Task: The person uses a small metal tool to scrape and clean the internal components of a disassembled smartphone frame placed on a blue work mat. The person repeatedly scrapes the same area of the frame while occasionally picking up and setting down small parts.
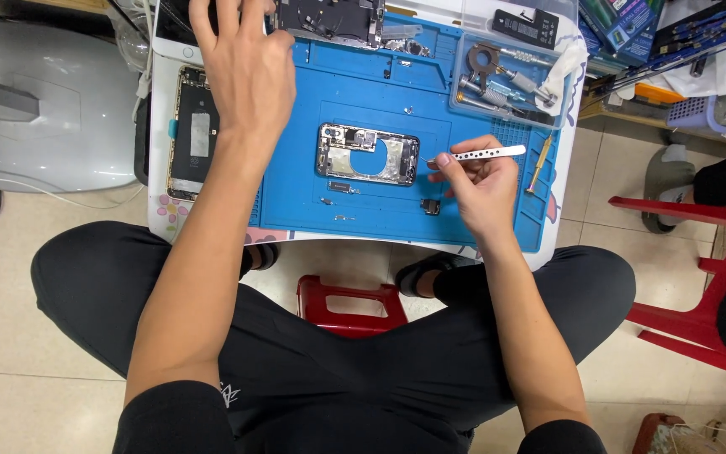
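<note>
Pinching a pair of silver tweezers (485,153), the right hand (479,187) sits just beside the right end of the opened phone housing (368,155) that lies in the middle of the blue work mat (355,92). Thumb and forefinger press together on the tweezers' shaft, the other fingers curled under, and the fine tip points toward the housing's right edge, very near it; whether it touches cannot be told. The tweezers' wide end angles away from the housing toward the mat's right side.

The left hand (241,59) lies well away from the housing, up past the mat's top-left corner. Its fingers are stretched forward and slightly spread, their tips cut off by the top of the frame, so what they touch cannot be told. The forearm crosses above a second phone back (192,134), dark with a gold rim, lying left of the housing, off the mat's left edge.

Below the housing, small loose parts rest on the mat, among them a small black component (430,206) near the right hand's wrist. Above and right of the housing, a clear tray (504,82) holds metal tools and a white cloth. A yellow-handled screwdriver (539,161) lies right of the right hand. Beyond the top edge of the mat, another stripped phone frame (329,21) rests. A red stool (348,304) stands under the table between the person's knees.
</note>
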